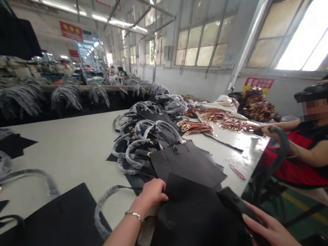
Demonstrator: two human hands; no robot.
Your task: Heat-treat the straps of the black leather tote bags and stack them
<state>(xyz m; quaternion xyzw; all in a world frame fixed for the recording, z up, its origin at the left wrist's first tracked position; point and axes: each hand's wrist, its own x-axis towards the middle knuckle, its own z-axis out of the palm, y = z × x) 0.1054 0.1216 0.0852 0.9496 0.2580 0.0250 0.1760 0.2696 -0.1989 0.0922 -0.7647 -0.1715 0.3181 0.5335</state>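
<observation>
Apparently unfinished: handling black, flat leather-like panel (199,222) at six o'clock.
Pinching its upper edge in left grip (152,194), clasping black tapered strip (232,202) in right grip (266,225); seemingly done with black loop-handled bags (186,163) heaped at twelve.

Forward goes the left arm (115,244), bared and stretched up from the bottom edge; the left hand (153,194) is turned knuckles up, its fingers curled under. Lower, at the right, the right hand (268,227) is angled inward, its thumb pressed forward in a grip, its other fingers partly hidden.
</observation>
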